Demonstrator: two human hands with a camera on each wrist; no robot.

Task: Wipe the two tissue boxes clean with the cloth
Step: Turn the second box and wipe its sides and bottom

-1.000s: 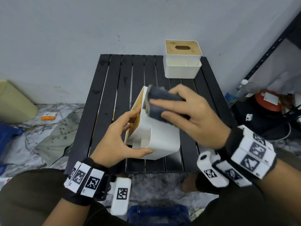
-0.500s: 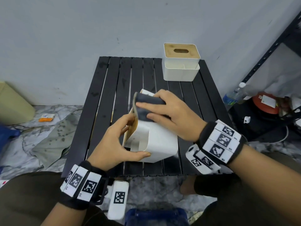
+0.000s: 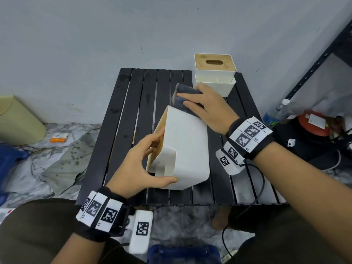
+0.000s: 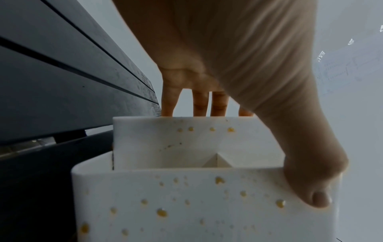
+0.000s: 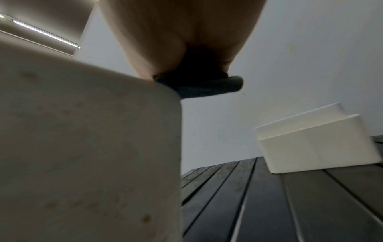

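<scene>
At the far left, on the floor, stands a pale yellow-green bin point(image 3: 18, 121), with a small orange packet point(image 3: 58, 137) lying on the crumpled sheeting near it. The black slatted desk point(image 3: 122, 119) fills the middle. Over its front part the left hand point(image 3: 137, 168) grips the near tissue box point(image 3: 187, 149), which is tipped on its side: the thumb lies along the lower front edge and the fingers point(image 4: 199, 104) curl over the wooden face on the left. The left wrist view shows yellowish droplets speckling the white walls of this box. Just beyond the box's far upper edge, the right hand point(image 3: 207, 107) holds the dark grey cloth point(image 3: 182, 96), fingers laid over it and wrapping it against the palm; the cloth touches the box's far corner in the right wrist view. Farther right and back, the second tissue box point(image 3: 215, 77) stands upright at the desk's rear corner, against the wall. Right of the desk, a plastic bottle point(image 3: 276, 115) and a red object point(image 3: 314, 122) sit beside a black metal rack point(image 3: 314, 61).
</scene>
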